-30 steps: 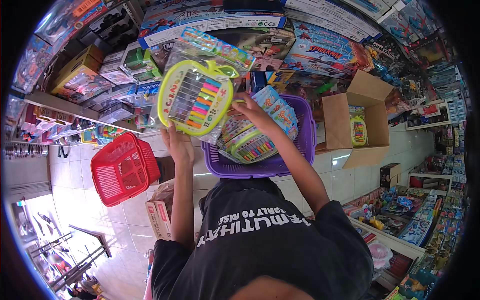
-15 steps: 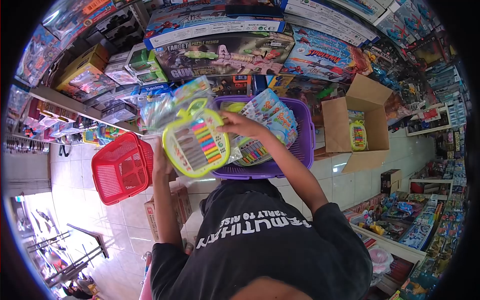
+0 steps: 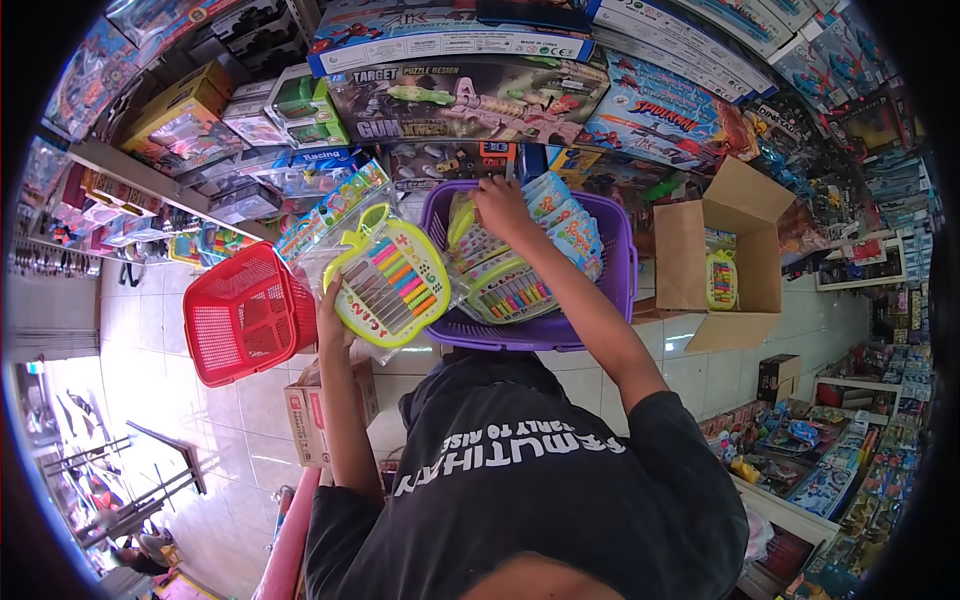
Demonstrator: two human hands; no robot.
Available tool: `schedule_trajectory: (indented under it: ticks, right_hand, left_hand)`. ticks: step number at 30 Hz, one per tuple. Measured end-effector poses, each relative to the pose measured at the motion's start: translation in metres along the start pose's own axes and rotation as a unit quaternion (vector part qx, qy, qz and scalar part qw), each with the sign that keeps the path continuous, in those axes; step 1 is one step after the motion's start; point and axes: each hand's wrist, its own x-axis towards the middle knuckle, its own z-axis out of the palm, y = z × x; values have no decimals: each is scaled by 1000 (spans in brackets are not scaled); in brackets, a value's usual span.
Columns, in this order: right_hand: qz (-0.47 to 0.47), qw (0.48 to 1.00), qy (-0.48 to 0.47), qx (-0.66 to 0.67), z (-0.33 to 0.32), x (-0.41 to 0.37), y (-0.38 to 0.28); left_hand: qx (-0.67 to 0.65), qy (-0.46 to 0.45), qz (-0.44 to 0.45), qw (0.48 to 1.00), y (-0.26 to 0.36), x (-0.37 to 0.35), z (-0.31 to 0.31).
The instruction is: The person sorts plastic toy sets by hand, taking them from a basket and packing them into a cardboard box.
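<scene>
My left hand (image 3: 336, 318) holds a bagged, apple-shaped yellow-green abacus toy (image 3: 388, 280) by its lower left edge. Colored beads and numbers show on its face, and a printed card (image 3: 333, 212) lies in the top of its bag. Over the back of the purple basket (image 3: 628, 262) is my right hand (image 3: 500, 208), its fingers bent down at the bagged toys; what they grip, if anything, is hidden. More bagged abacus toys (image 3: 512, 292) and blue printed cards (image 3: 568, 232) fill the basket.
A red basket (image 3: 247, 315) stands at the left, with a closed carton (image 3: 308, 415) below it. To the right, an open cardboard box (image 3: 680, 258) holds another abacus toy (image 3: 721, 280). Boxed toy guns (image 3: 470, 102) line the shelf ahead.
My right hand has let go of the abacus toy and moved right to the back of the purple basket. The toy remains in my left hand, its card now spread out flatter.
</scene>
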Motion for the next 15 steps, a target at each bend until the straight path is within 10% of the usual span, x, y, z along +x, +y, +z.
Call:
schedule_trajectory:
  ticks: [11, 15]
  right_hand:
    - [10, 999, 52, 6, 19, -25, -6]
    - [30, 993, -76, 85, -22, -31, -5]
  left_hand:
    - [-29, -9, 11, 999, -12, -3, -7]
    - [-23, 4, 26, 999, -9, -7, -8]
